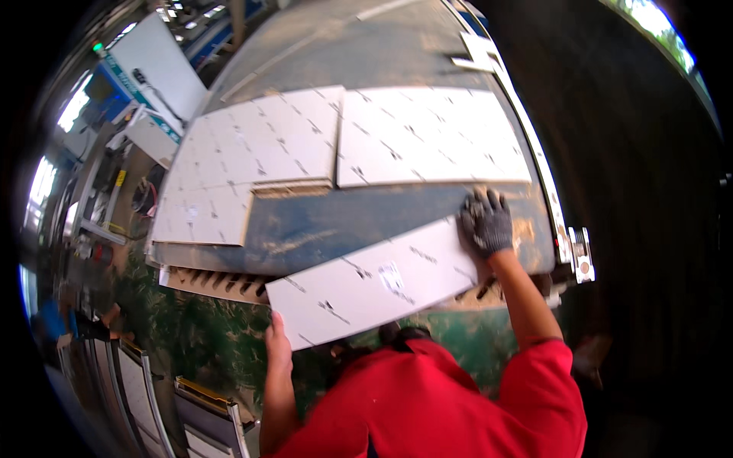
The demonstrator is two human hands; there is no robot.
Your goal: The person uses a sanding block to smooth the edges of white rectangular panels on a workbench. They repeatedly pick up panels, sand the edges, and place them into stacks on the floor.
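A long white board [366, 286] with dark printed marks and a small label slants across the front edge of the machine table, its right end farther away than its left. My bare left hand [279, 347] grips its near left corner, thumb up along the short edge. On the right end my right hand [486, 221], in a dark grey glove, is closed over the edge, some fingers hidden. Beyond it on the table lie a large white board [431, 137] on the right and another white board [259, 141] on the left. A smaller white piece [202, 217] adjoins the left one.
The dark belt-like table [328, 221] carries sawdust. A metal rail [538, 160] borders its right side, with white offcuts [479, 53] farther up. A slotted strip [217, 284] runs along the front. Racks with panels [206, 416] stand lower left; a machine cabinet [156, 69] is upper left.
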